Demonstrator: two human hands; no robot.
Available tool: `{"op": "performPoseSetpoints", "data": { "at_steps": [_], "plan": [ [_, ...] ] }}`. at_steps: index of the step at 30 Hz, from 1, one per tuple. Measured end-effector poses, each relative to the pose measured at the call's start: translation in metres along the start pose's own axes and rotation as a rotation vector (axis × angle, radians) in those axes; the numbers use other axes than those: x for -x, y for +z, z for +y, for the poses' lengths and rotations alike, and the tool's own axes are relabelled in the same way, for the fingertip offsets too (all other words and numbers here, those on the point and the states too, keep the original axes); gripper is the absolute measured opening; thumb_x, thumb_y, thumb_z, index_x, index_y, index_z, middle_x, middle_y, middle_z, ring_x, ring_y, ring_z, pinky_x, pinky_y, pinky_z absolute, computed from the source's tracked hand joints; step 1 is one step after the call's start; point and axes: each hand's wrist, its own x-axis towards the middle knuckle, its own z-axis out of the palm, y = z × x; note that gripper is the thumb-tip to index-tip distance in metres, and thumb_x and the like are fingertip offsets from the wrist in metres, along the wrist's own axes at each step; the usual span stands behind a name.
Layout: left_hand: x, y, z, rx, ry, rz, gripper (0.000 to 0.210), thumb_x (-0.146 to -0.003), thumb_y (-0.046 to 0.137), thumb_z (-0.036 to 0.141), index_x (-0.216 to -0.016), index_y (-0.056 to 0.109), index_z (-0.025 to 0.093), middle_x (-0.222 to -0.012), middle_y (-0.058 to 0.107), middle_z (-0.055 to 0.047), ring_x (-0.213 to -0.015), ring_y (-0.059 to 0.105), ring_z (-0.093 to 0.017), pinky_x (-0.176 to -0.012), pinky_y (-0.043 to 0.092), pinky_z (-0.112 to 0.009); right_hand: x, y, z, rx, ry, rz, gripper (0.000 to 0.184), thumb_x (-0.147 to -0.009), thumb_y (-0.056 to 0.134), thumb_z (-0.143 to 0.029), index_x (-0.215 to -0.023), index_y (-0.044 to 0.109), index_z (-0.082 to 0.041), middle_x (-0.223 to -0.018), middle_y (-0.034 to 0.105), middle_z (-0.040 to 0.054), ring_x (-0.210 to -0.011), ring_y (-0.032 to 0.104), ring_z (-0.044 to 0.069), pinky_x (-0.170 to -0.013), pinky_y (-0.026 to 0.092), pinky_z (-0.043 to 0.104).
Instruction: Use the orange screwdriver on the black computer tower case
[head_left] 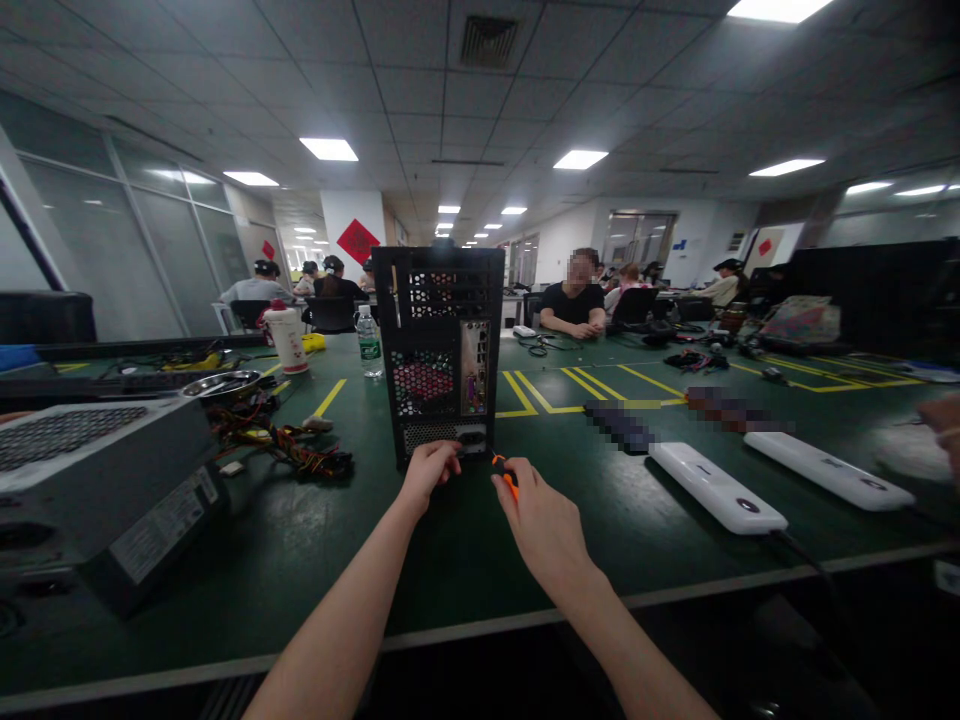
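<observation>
A black computer case (442, 335) stands upright on the table with its rear panel facing me. The power supply (435, 437) is in its bottom bay, beneath the perforated grille and the port panel (474, 375). My left hand (429, 478) is at the power supply, fingers curled against its lower face; whatever may be between the fingertips is hidden. My right hand (546, 520) is closed around the orange and black handle of a screwdriver (510, 480). Its shaft points at the lower right corner of the case; I cannot tell whether the tip touches a screw.
At left lie a loose power supply unit (142, 480), bundled cables (292, 450) and a metal bowl (221, 383). A water bottle (369, 345) and white tumbler (285, 338) stand behind. White power strips (716, 487) lie at right. A person (574, 305) sits opposite.
</observation>
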Motion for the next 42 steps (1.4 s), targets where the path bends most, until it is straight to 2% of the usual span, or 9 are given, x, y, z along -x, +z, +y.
{"op": "performPoseSetpoints", "data": {
  "at_steps": [3, 7, 13, 17, 23, 26, 32, 38, 42],
  "plan": [
    [-0.001, 0.000, -0.001, -0.001, 0.003, -0.001, 0.029, -0.065, 0.044, 0.024, -0.084, 0.058, 0.007, -0.047, 0.052, 0.000, -0.033, 0.034, -0.005, -0.035, 0.021, -0.018, 0.003, 0.001, 0.001, -0.048, -0.034, 0.014, 0.020, -0.084, 0.033, -0.033, -0.094, 0.043, -0.019, -0.084, 0.053, 0.0042, -0.065, 0.056, 0.015, -0.051, 0.041, 0.025],
    [-0.002, -0.001, -0.004, 0.009, 0.014, -0.002, 0.029, -0.065, 0.044, 0.023, -0.084, 0.058, 0.007, -0.048, 0.052, 0.000, -0.033, 0.034, -0.005, -0.036, 0.020, -0.018, 0.006, 0.004, -0.001, -0.097, -0.094, 0.051, 0.019, -0.082, 0.037, -0.024, -0.098, 0.043, -0.017, -0.092, 0.050, 0.0063, -0.077, 0.055, 0.015, -0.060, 0.043, 0.025],
    [-0.001, -0.001, -0.003, 0.007, 0.014, -0.005, 0.028, -0.066, 0.043, 0.022, -0.084, 0.058, 0.007, -0.048, 0.053, 0.000, -0.034, 0.034, -0.005, -0.035, 0.020, -0.018, 0.005, 0.007, 0.006, -0.091, -0.047, 0.069, 0.023, -0.086, 0.028, -0.029, -0.099, 0.045, -0.019, -0.084, 0.053, 0.0044, -0.067, 0.056, 0.013, -0.053, 0.042, 0.024],
    [0.000, 0.000, -0.001, 0.002, 0.008, -0.004, 0.028, -0.066, 0.043, 0.023, -0.083, 0.058, 0.008, -0.048, 0.052, 0.000, -0.034, 0.034, -0.005, -0.035, 0.020, -0.018, 0.008, 0.009, 0.009, -0.088, -0.049, 0.059, 0.025, -0.085, 0.030, -0.034, -0.099, 0.044, -0.020, -0.085, 0.053, 0.0036, -0.065, 0.056, 0.013, -0.052, 0.042, 0.024],
    [-0.001, -0.001, -0.002, 0.008, 0.013, -0.003, 0.028, -0.066, 0.044, 0.023, -0.084, 0.058, 0.008, -0.048, 0.052, 0.000, -0.034, 0.034, -0.004, -0.036, 0.020, -0.018, 0.010, 0.011, 0.005, -0.111, -0.087, 0.077, 0.023, -0.081, 0.035, -0.024, -0.102, 0.043, -0.018, -0.092, 0.050, 0.0059, -0.070, 0.056, 0.013, -0.055, 0.042, 0.023],
    [-0.002, -0.001, -0.003, 0.011, 0.011, -0.006, 0.028, -0.066, 0.043, 0.023, -0.084, 0.058, 0.007, -0.048, 0.052, 0.000, -0.034, 0.034, -0.005, -0.036, 0.020, -0.018, 0.010, 0.011, 0.006, -0.118, -0.059, 0.079, 0.022, -0.083, 0.033, -0.026, -0.102, 0.043, -0.019, -0.088, 0.055, 0.0046, -0.070, 0.057, 0.014, -0.057, 0.042, 0.024],
    [-0.002, -0.001, -0.004, -0.009, 0.015, -0.006, 0.028, -0.066, 0.043, 0.024, -0.083, 0.058, 0.008, -0.048, 0.053, 0.000, -0.034, 0.034, -0.005, -0.035, 0.020, -0.018, 0.010, 0.014, 0.012, -0.109, 0.002, 0.068, 0.025, -0.085, 0.030, -0.035, -0.098, 0.045, -0.020, -0.076, 0.060, 0.0019, -0.059, 0.058, 0.014, -0.050, 0.039, 0.023],
    [-0.002, -0.001, -0.004, 0.001, 0.013, -0.007, 0.028, -0.066, 0.043, 0.023, -0.084, 0.058, 0.008, -0.048, 0.053, 0.000, -0.034, 0.035, -0.005, -0.036, 0.020, -0.018, 0.011, 0.018, 0.013, -0.134, -0.040, 0.105, 0.022, -0.082, 0.036, -0.030, -0.098, 0.045, -0.019, -0.092, 0.054, 0.0054, -0.070, 0.057, 0.014, -0.053, 0.042, 0.023],
    [-0.001, -0.001, -0.002, 0.005, 0.003, -0.007, 0.028, -0.066, 0.044, 0.023, -0.084, 0.058, 0.008, -0.048, 0.053, 0.000, -0.034, 0.035, -0.005, -0.036, 0.020, -0.018, 0.009, 0.016, 0.011, -0.105, -0.014, 0.088, 0.019, -0.083, 0.035, -0.030, -0.096, 0.044, -0.019, -0.080, 0.057, 0.0024, -0.063, 0.057, 0.014, -0.052, 0.041, 0.024]
  ]
}}
